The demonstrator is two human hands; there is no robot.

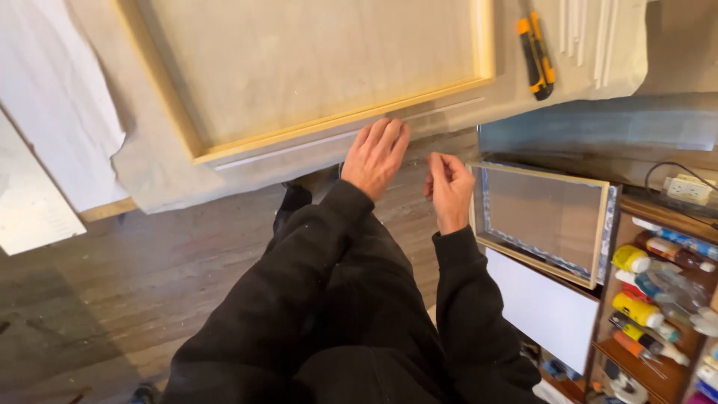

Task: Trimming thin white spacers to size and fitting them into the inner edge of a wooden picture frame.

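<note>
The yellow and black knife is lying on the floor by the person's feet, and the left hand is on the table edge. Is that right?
Not quite. The head view shows the yellow and black utility knife lying on the paper-covered table, beside the wooden frame. The left hand does rest on the table edge.

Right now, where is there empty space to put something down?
The wide panel inside the wooden frame is bare. So is the covered table strip between the frame and the utility knife. The left hand presses the table edge. The shelf of bottles on the right is crowded.

A workshop: wooden frame (314,82) on a bench, utility knife (536,56), shelved paint bottles (651,299).
</note>
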